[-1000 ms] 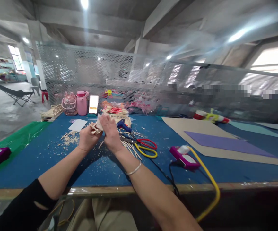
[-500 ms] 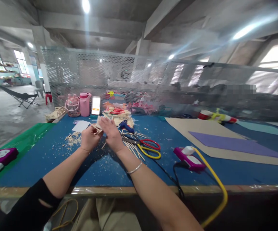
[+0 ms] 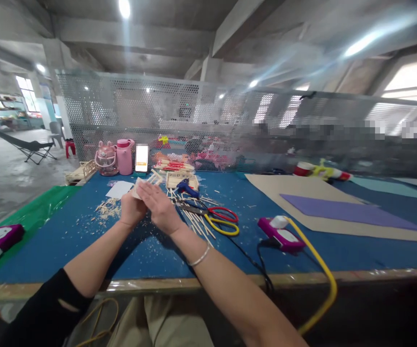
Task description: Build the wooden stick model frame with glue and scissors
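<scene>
My left hand and my right hand meet above the blue table, both closed around a small model made of wooden sticks. The sticks poke out above my fingers. My right wrist wears a silver bangle. Loose wooden sticks lie just right of my hands, with a blue glue gun behind them. Wood chips are scattered to the left of my hands.
Scissors with red and yellow handles lie right of the sticks. A purple power strip with black and yellow cords sits further right. Pink bottles and a phone stand at the back; brown and purple sheets cover the right side.
My hands turned the stick model; my right hand now lies more over the left, and the sticks point up and to the right. The camera shifted slightly.
</scene>
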Demonstrator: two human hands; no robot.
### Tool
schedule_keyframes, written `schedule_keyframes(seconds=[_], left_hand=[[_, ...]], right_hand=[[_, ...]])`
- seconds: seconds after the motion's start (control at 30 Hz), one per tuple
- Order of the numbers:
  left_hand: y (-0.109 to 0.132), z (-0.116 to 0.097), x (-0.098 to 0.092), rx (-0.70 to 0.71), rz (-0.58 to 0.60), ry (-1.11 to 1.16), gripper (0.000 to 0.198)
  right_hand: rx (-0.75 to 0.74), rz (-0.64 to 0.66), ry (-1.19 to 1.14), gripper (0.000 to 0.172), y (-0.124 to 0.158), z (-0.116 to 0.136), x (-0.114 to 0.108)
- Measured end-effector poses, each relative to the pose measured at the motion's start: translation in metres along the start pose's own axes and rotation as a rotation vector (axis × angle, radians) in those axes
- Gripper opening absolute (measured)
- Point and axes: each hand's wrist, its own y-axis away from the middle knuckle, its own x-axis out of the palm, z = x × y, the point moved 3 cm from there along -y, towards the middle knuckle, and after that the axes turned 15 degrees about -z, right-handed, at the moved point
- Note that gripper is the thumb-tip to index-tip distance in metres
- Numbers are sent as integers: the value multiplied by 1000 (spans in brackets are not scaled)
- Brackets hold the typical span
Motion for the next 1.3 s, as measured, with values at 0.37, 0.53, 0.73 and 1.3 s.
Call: schedule_keyframes(seconds=[0.37, 0.53, 0.73, 1.3], left_hand=[[-25, 9, -6, -586, -4, 427, 40], [-20, 8, -4, -569, 63, 387, 41], [-15, 5, 1, -341, 67, 213, 41], [-2, -8, 2, -58, 36, -50, 22]], right_hand=[[686, -618, 113, 47, 11, -69, -51], [441, -472, 137, 36, 1, -52, -47], [300, -165, 182, 48, -4, -25, -23], [99, -52, 30, 53, -4, -17, -6]])
